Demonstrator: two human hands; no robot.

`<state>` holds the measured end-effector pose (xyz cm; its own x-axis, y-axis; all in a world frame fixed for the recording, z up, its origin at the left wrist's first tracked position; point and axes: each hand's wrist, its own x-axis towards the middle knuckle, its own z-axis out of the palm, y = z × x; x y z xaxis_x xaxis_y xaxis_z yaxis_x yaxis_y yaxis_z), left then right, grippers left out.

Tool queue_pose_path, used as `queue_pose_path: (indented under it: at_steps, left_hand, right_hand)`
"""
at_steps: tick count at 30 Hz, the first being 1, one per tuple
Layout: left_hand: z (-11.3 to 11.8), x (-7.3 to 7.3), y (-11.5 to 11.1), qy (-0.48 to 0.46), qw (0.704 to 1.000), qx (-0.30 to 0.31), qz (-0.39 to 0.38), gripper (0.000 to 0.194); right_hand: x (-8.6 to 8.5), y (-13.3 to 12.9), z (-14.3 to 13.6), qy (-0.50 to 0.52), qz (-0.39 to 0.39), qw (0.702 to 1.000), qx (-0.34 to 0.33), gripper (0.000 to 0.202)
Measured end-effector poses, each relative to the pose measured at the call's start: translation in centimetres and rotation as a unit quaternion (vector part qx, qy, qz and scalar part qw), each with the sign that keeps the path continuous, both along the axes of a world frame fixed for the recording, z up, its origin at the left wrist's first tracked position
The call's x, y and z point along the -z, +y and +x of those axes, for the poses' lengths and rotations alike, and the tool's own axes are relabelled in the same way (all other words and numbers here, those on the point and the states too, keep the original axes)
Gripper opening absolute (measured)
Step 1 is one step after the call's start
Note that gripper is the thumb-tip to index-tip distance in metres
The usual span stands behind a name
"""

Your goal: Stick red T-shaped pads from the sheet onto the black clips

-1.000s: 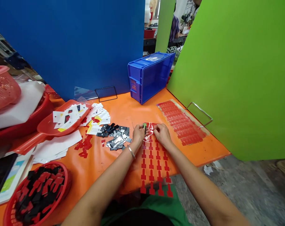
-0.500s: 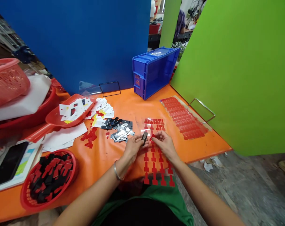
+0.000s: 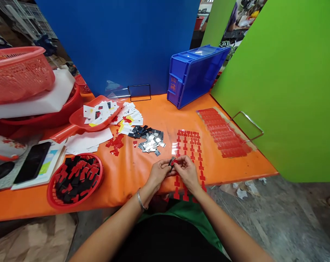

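Between the fingertips of my left hand (image 3: 159, 173) is a small dark plate (image 3: 171, 160). My right hand (image 3: 187, 172) pinches a small red piece (image 3: 175, 162), which lies against the plate. Under and around both hands is a clear sheet with rows of red T-shaped pieces (image 3: 202, 176), its near end hanging past the table edge. Left of the hands lie a pile of black and silvery plates (image 3: 153, 141) and loose red pieces (image 3: 116, 145).
A red basket (image 3: 99, 178) of black and red parts stands at the left, near a phone (image 3: 32, 162) and a red scoop (image 3: 73, 115) of paper cards. A blue bin (image 3: 176, 87) and a red sticker sheet (image 3: 226, 134) are farther back on the orange table (image 3: 118, 182).
The red piece in my right hand has come onto the dark plate in my left hand. The two hands are closer together. The camera view has shifted left.
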<state>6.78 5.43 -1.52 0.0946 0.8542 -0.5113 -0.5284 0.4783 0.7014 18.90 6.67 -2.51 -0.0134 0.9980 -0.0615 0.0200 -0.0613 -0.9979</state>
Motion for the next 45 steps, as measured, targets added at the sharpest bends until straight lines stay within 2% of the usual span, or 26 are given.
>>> queue_pose_path:
  at_steps: [25,45]
  left_hand:
    - [-0.05,-0.51,-0.03,0.009,1.0,0.009,-0.002,0.021]
    - [0.02,-0.42,-0.11,0.003,1.0,0.007,0.0,0.021]
  right_hand:
    - [0.05,0.01,0.01,0.004,-0.035,0.999,-0.004,0.02]
    - [-0.11,-0.07,-0.12,0.007,-0.023,1.0,0.004,0.019]
